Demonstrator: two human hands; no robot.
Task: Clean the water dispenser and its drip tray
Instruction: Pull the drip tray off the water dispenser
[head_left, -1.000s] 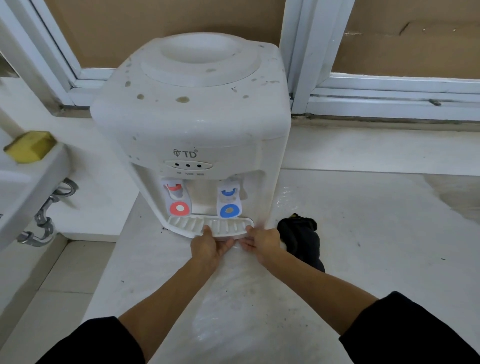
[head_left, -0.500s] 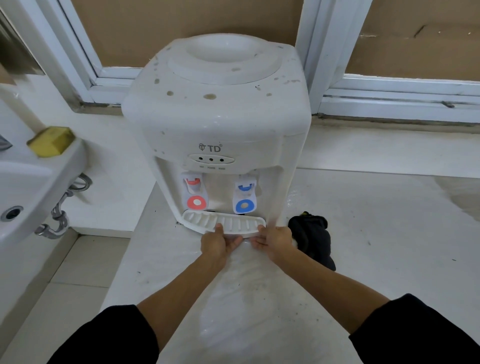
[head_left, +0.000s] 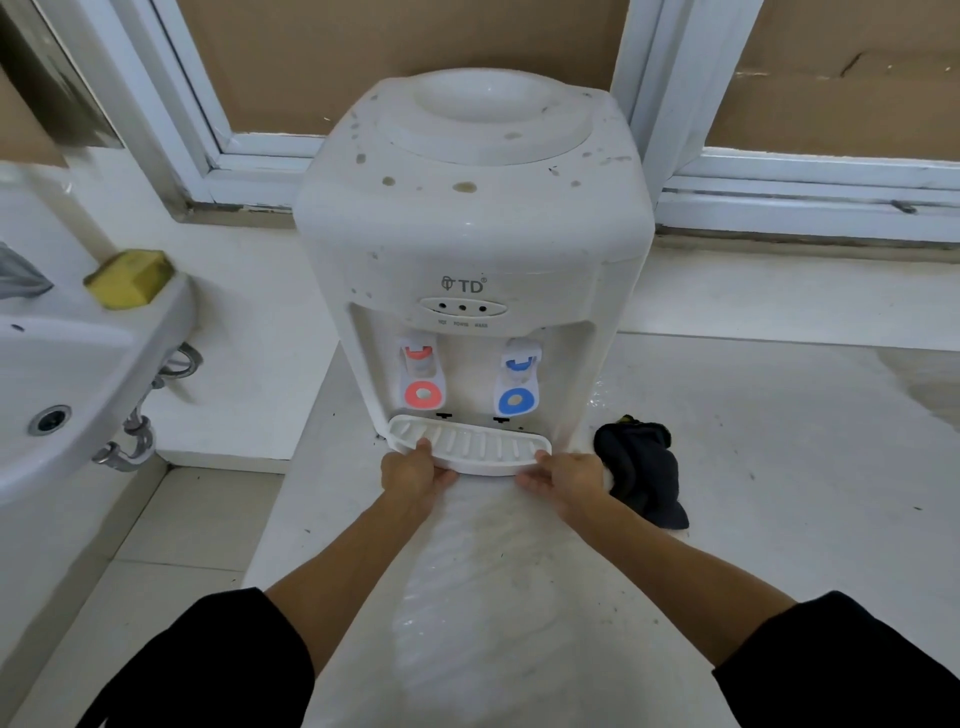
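One water dispenser (head_left: 472, 249) stands on the white desk (head_left: 753, 519), its top dotted with brown spots, too many and too small to count cleanly. On its front, three indicator lights (head_left: 462, 307) in a row, and below them two taps: one red tap (head_left: 422, 376) on the left, one blue tap (head_left: 517, 382) on the right. One drip tray (head_left: 470, 444) sits at the foot of the dispenser, under both taps, its ribbed surface facing up.

Two hands on it now! The left hand (head_left: 413, 473) grips the tray's left front edge, thumb on top of the rim, fingers curled beneath. The right hand (head_left: 569, 480) holds the right front edge, thumb at the rim, fingers underneath.

One dark cloth (head_left: 641, 467) lies crumpled on the desk just beside the right hand. Off to the left, one sink (head_left: 78, 364) with one yellow sponge (head_left: 130, 278) resting on its rim.
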